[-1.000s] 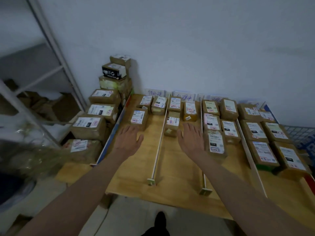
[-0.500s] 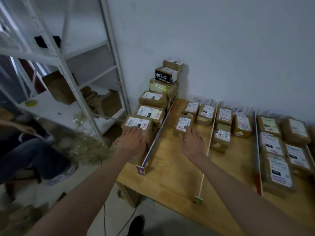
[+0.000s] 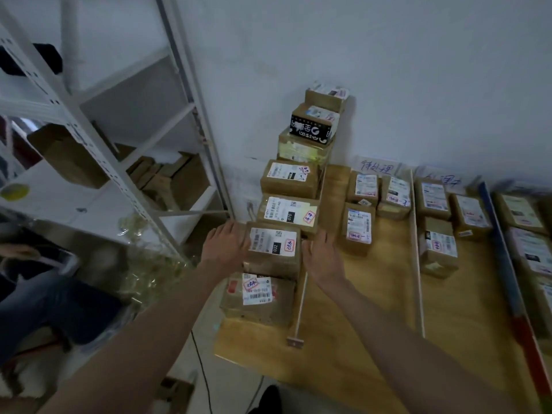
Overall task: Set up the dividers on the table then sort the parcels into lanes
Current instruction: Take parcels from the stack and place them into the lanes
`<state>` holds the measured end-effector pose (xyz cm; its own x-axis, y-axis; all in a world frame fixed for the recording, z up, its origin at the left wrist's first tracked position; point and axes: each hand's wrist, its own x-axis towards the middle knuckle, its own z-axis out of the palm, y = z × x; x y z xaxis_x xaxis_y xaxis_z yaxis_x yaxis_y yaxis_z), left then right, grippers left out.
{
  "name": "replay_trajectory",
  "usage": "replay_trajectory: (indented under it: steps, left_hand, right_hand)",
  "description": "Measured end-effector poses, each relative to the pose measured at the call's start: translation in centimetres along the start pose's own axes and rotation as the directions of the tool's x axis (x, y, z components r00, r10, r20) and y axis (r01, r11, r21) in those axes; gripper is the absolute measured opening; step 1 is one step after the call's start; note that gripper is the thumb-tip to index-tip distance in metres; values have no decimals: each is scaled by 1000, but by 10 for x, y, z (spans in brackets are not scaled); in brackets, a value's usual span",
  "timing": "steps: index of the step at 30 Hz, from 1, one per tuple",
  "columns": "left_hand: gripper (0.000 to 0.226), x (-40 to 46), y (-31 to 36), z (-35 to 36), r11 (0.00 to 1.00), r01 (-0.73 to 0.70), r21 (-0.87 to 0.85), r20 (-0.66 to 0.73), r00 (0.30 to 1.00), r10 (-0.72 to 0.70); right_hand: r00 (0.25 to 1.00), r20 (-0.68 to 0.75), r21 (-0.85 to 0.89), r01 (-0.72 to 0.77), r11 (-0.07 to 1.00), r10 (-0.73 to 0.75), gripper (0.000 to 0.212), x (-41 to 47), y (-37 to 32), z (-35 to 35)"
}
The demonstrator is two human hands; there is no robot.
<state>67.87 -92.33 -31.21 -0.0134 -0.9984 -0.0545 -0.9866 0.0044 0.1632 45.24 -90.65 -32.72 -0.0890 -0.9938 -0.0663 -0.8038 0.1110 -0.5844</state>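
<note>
Parcel (image 3: 273,246), brown box with white label marked 032, is flanked at the table's (image 3: 343,348) left edge, in the row left of the first divider (image 3: 301,306). Long axis is seen running left-right; label text runs toward the wall. Left hand (image 3: 224,249) is laid against its left side, right hand (image 3: 324,258) against its right, fingers straight, not curled. Another parcel (image 3: 258,297) is seen just below.

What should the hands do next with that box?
Probably close in and grip it. The left hand and right hand flank the brown parcel with straight fingers, not yet clasping. It sits left of the divider, outside the lanes.
</note>
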Motion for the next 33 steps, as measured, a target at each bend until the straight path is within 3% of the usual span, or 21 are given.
replay_trajectory:
  steps: [7,15,19,22,24,26,30,33]
  left_hand:
    - [46,34,-11,38,980,59,-190,153,988,-30]
    - [54,37,3,58,862,243,-446,249,958,-141]
    - [52,35,3,46,836,181,-518,150,981,-120]
    - [51,35,0,28,830,124,-544,51,992,-115]
    - [50,35,1,13,832,78,-549,-24,994,-109]
    - [49,38,4,-1,857,19,-515,-105,991,-85]
    - [44,49,14,-29,871,-58,-487,-101,995,10]
    - [44,58,27,-47,869,-118,-480,-63,993,100]
  right_hand:
    - [969,144,152,-225,963,203,45,22,-10,48]
    - [939,253,239,-293,926,232,35,31,-5,61]
    - [944,265,333,-278,901,194,38,29,-14,40]
    - [941,277,484,-310,818,192,44,25,-24,17]
    - [913,349,551,-380,743,209,41,21,-32,-3]
    - [897,396,527,-396,752,195,38,16,-37,-21]
    - [905,387,511,-368,777,174,46,11,-35,-45]
    - [895,415,550,-391,738,164,53,7,-28,-60]
